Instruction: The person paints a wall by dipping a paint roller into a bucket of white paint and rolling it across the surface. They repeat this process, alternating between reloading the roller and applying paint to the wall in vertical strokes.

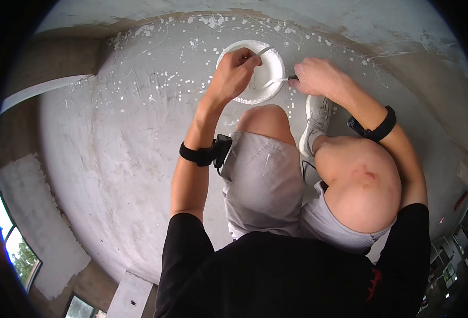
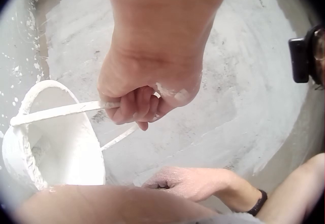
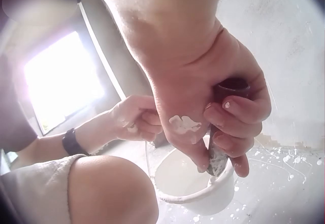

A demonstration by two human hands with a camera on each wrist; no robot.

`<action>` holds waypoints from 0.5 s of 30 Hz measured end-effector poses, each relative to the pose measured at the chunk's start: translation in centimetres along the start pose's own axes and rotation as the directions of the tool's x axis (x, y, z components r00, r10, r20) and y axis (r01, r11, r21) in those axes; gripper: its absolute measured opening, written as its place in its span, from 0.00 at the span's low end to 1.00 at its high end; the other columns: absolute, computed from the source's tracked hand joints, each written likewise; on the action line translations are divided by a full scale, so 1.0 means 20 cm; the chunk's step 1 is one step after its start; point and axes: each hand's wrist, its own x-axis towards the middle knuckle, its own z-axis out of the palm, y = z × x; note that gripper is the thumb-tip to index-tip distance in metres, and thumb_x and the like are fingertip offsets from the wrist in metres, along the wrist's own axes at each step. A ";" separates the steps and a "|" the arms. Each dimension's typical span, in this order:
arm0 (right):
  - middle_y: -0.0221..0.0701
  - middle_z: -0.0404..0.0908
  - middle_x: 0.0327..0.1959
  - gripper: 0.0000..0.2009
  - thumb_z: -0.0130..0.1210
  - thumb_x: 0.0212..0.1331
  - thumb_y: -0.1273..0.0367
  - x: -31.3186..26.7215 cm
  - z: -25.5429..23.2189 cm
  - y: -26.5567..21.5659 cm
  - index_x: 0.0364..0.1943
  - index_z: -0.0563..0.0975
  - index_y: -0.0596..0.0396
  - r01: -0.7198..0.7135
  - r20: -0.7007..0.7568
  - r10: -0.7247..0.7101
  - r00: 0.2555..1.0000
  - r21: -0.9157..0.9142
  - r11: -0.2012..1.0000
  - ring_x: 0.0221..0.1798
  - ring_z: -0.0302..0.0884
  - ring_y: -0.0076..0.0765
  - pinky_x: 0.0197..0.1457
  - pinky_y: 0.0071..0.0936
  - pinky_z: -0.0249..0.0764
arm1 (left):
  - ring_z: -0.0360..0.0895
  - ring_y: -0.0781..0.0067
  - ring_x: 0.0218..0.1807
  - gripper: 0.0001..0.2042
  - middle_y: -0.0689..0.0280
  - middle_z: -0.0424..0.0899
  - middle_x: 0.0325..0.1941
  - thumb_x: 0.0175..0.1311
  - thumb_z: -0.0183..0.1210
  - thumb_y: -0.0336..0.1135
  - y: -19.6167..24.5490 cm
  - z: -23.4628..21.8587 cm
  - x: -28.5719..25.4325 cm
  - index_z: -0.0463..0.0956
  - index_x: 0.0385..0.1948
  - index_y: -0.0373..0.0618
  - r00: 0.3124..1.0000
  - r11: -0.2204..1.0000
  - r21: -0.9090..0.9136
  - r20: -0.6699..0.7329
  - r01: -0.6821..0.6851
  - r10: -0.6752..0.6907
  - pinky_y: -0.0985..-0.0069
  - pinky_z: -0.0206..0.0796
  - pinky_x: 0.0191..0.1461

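A white plastic bucket (image 1: pixel 279 66), its rim caked with white paste, stands on the floor in front of the knees. My left hand (image 1: pixel 237 71) grips its bail handle (image 2: pixel 61 113) above the opening, fingers curled round it. In my right hand (image 1: pixel 318 78), at the bucket's right side, is a tool with a dark handle (image 3: pixel 233 87), likely a scraper or trowel. Its paste-coated shank (image 1: pixel 275 81) reaches over the rim into the bucket; the working end is hidden in the right wrist view. White paste smears the heel of the right hand.
White splatters (image 1: pixel 212 22) dot the grey floor (image 1: pixel 133 138) around the bucket. A white shoe (image 1: pixel 316 124) stands just right of it, and the bent knees (image 1: pixel 363 180) are close behind. Windows (image 1: pixel 22 254) show at the far left.
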 end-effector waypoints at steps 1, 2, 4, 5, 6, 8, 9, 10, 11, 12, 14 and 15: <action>0.53 0.82 0.35 0.21 0.54 0.61 0.56 0.00 0.00 0.00 0.36 0.82 0.65 -0.002 0.012 0.002 1.000 -0.006 1.000 0.42 0.81 0.60 0.48 0.48 0.77 | 0.55 0.90 0.18 0.11 0.78 0.64 0.17 0.67 0.52 0.36 0.01 0.00 0.00 0.77 0.32 0.38 1.000 1.000 0.000 0.000 -0.001 0.001 0.83 0.45 0.21; 0.53 0.82 0.35 0.21 0.54 0.61 0.56 0.00 -0.01 0.00 0.36 0.82 0.65 -0.003 0.012 0.003 1.000 -0.006 1.000 0.42 0.81 0.60 0.48 0.48 0.77 | 0.55 0.90 0.19 0.11 0.78 0.64 0.17 0.67 0.52 0.37 0.02 0.01 -0.01 0.78 0.32 0.38 1.000 1.000 0.017 -0.004 0.005 -0.005 0.83 0.45 0.22; 0.53 0.82 0.35 0.21 0.54 0.61 0.55 0.00 -0.01 0.01 0.36 0.82 0.65 -0.015 0.024 0.015 1.000 -0.010 1.000 0.42 0.81 0.60 0.48 0.48 0.77 | 0.56 0.89 0.19 0.11 0.77 0.64 0.17 0.67 0.52 0.37 0.02 0.02 -0.01 0.78 0.32 0.37 1.000 0.999 0.034 -0.008 0.009 -0.009 0.83 0.46 0.22; 0.53 0.82 0.35 0.21 0.54 0.61 0.55 0.00 -0.01 0.01 0.36 0.82 0.65 -0.016 0.023 0.016 1.000 -0.010 1.000 0.42 0.81 0.60 0.48 0.48 0.77 | 0.56 0.89 0.20 0.12 0.77 0.65 0.17 0.67 0.52 0.37 0.02 0.02 -0.01 0.78 0.32 0.37 1.000 0.999 0.043 -0.012 0.004 -0.003 0.83 0.47 0.22; 0.53 0.82 0.36 0.22 0.54 0.61 0.55 0.00 -0.01 0.01 0.37 0.82 0.65 -0.016 0.026 0.017 1.000 -0.018 1.000 0.42 0.81 0.60 0.48 0.48 0.77 | 0.57 0.89 0.20 0.12 0.77 0.65 0.18 0.67 0.52 0.37 0.02 0.02 -0.01 0.78 0.32 0.37 1.000 0.999 0.052 -0.016 -0.002 0.003 0.83 0.47 0.23; 0.52 0.83 0.36 0.22 0.54 0.61 0.55 0.00 -0.01 0.01 0.38 0.82 0.65 -0.019 0.030 0.019 0.999 -0.025 1.000 0.42 0.81 0.60 0.48 0.48 0.77 | 0.57 0.89 0.20 0.12 0.77 0.65 0.18 0.66 0.52 0.37 0.01 0.03 0.00 0.78 0.32 0.37 1.000 0.998 0.058 -0.013 -0.006 0.007 0.83 0.48 0.23; 0.52 0.83 0.36 0.22 0.54 0.62 0.54 0.00 -0.01 0.01 0.39 0.82 0.65 -0.021 0.034 0.021 0.999 -0.019 1.000 0.42 0.81 0.59 0.48 0.48 0.77 | 0.57 0.88 0.21 0.12 0.77 0.65 0.18 0.66 0.53 0.37 0.02 0.04 0.00 0.78 0.31 0.37 1.000 0.998 0.065 -0.013 -0.009 0.010 0.82 0.49 0.24; 0.51 0.83 0.36 0.22 0.54 0.62 0.54 0.00 0.00 0.01 0.39 0.81 0.64 -0.024 0.038 0.024 0.999 -0.014 1.000 0.43 0.81 0.59 0.49 0.47 0.77 | 0.57 0.88 0.21 0.12 0.77 0.65 0.18 0.66 0.53 0.37 0.02 0.04 0.00 0.78 0.31 0.37 1.000 0.998 0.065 -0.011 -0.009 0.009 0.82 0.49 0.24; 0.51 0.83 0.36 0.22 0.54 0.62 0.54 0.00 0.00 0.01 0.39 0.81 0.64 -0.025 0.039 0.026 0.999 -0.013 1.000 0.43 0.81 0.59 0.49 0.47 0.77 | 0.57 0.88 0.21 0.12 0.76 0.65 0.18 0.66 0.53 0.37 0.02 0.04 0.00 0.78 0.31 0.37 1.000 0.998 0.063 -0.012 -0.011 0.012 0.82 0.49 0.24; 0.51 0.83 0.36 0.22 0.54 0.62 0.54 0.01 0.00 0.02 0.39 0.81 0.64 -0.015 0.035 0.016 0.999 -0.016 1.000 0.42 0.81 0.59 0.48 0.47 0.77 | 0.58 0.88 0.21 0.12 0.76 0.65 0.18 0.66 0.53 0.37 0.02 0.05 0.01 0.78 0.31 0.37 1.000 0.998 0.063 -0.013 -0.015 0.015 0.82 0.49 0.24; 0.51 0.82 0.35 0.22 0.54 0.62 0.54 0.00 0.01 0.03 0.39 0.81 0.65 -0.007 0.034 0.008 0.999 -0.017 1.000 0.42 0.81 0.59 0.48 0.47 0.77 | 0.58 0.88 0.21 0.12 0.76 0.66 0.18 0.66 0.53 0.37 0.00 0.05 0.02 0.78 0.31 0.37 0.999 0.997 0.065 -0.021 -0.031 0.033 0.82 0.49 0.24; 0.51 0.82 0.35 0.22 0.54 0.62 0.54 0.00 0.00 0.04 0.38 0.81 0.65 -0.003 0.011 0.003 1.000 -0.006 1.000 0.41 0.81 0.59 0.47 0.47 0.77 | 0.58 0.88 0.22 0.12 0.76 0.66 0.18 0.66 0.53 0.37 -0.01 0.05 0.03 0.78 0.31 0.37 0.998 0.996 0.067 -0.033 -0.050 0.053 0.82 0.49 0.24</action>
